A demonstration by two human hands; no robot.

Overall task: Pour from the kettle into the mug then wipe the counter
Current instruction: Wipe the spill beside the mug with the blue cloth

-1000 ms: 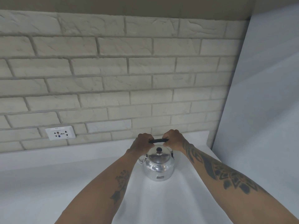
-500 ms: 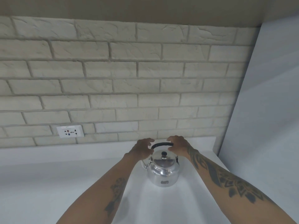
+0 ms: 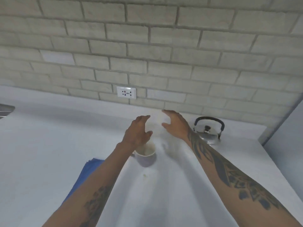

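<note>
A shiny steel kettle (image 3: 208, 133) with a black arched handle stands on the white counter (image 3: 41, 153) at the back right, near the brick wall. A pale mug (image 3: 146, 155) sits in the middle of the counter, its handle to the left, partly hidden by my left wrist. My left hand (image 3: 138, 132) hovers open just above and behind the mug. My right hand (image 3: 176, 122) is open in the air to the left of the kettle, apart from it. A blue cloth (image 3: 86, 174) lies on the counter under my left forearm. A small spot (image 3: 145, 175) marks the counter in front of the mug.
A white wall socket (image 3: 126, 92) sits low on the brick wall behind the mug. A grey panel (image 3: 285, 133) closes off the counter on the right. A dark metal edge (image 3: 6, 108) shows at the far left.
Both hands have let go of the kettle handle and moved left, fingers spread. The view has swung left, so the kettle now sits at the right and the mug and cloth appear.
</note>
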